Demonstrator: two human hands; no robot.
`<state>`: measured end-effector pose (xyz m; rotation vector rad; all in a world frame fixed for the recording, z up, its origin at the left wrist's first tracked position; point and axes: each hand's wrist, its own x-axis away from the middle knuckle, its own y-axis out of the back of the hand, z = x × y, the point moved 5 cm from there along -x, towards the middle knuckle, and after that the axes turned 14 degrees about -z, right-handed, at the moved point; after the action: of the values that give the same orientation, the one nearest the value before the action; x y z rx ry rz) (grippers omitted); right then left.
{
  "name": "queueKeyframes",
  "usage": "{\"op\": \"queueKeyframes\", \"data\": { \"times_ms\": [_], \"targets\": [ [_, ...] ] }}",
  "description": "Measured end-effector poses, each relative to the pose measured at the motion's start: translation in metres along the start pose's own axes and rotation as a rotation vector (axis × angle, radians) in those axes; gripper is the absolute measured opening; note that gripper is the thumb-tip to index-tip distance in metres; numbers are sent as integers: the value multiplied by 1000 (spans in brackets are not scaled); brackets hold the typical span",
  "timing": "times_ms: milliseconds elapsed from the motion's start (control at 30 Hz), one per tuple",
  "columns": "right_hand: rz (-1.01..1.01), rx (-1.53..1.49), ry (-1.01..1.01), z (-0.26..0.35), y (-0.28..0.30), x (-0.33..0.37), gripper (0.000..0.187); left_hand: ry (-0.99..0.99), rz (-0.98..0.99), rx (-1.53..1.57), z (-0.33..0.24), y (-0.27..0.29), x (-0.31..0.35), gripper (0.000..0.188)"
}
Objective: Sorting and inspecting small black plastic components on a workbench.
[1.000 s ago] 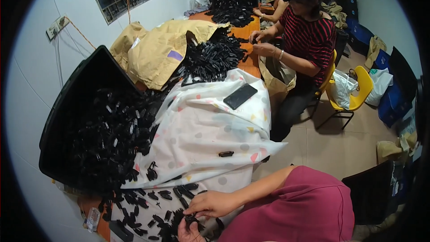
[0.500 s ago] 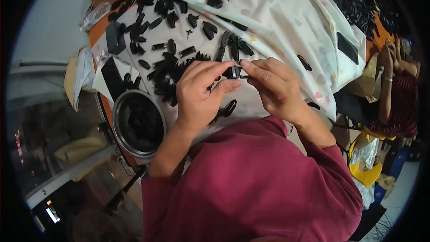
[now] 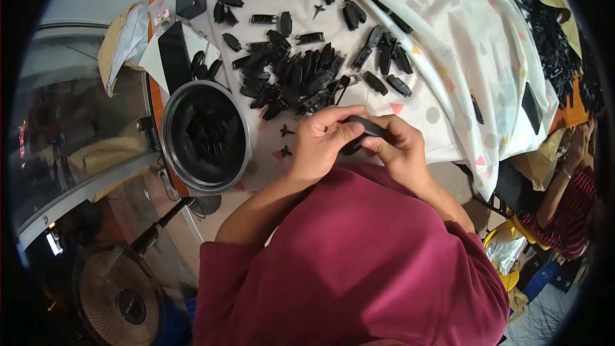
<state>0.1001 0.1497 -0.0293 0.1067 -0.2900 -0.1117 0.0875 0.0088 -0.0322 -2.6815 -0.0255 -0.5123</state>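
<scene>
I find the black rounded plastic part (image 3: 368, 127) at the centre of the frame, held just above my lap and touched by both my hands. Its long axis appears to run aslant, upper left to lower right, bridging the two grips, so neither hand is nearer. My left hand (image 3: 325, 140) has it from the left, thumb and forefinger pinched on its upper-left end, fingers curled. My right hand (image 3: 403, 148) closes on its right end, thumb in front, fingers bent behind. A darker piece shows below it; whether the two are joined I cannot tell.

Beyond, the heap of black parts (image 3: 296, 75) lies up and left, nearest my left hand. Two small black cross-shaped pieces (image 3: 286, 131) lie left of that hand; further left stands the metal bowl (image 3: 206, 188), dark pieces inside. All rest on a pale patterned cloth (image 3: 442, 57).
</scene>
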Motion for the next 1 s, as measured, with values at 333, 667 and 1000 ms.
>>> {"op": "queueKeyframes", "data": {
  "times_ms": [333, 667, 1000],
  "targets": [
    [42, 856, 1039, 28, -47, -44, 41, -767, -360, -1491, -52, 16, -40, 13],
    [-74, 466, 577, 29, 0, -60, 24, -194, -231, -686, -46, 22, -47, 15],
    [156, -483, -99, 47, 8, -51, 23, -128, 75, -328, -55, -10, -41, 36]
  ]
}}
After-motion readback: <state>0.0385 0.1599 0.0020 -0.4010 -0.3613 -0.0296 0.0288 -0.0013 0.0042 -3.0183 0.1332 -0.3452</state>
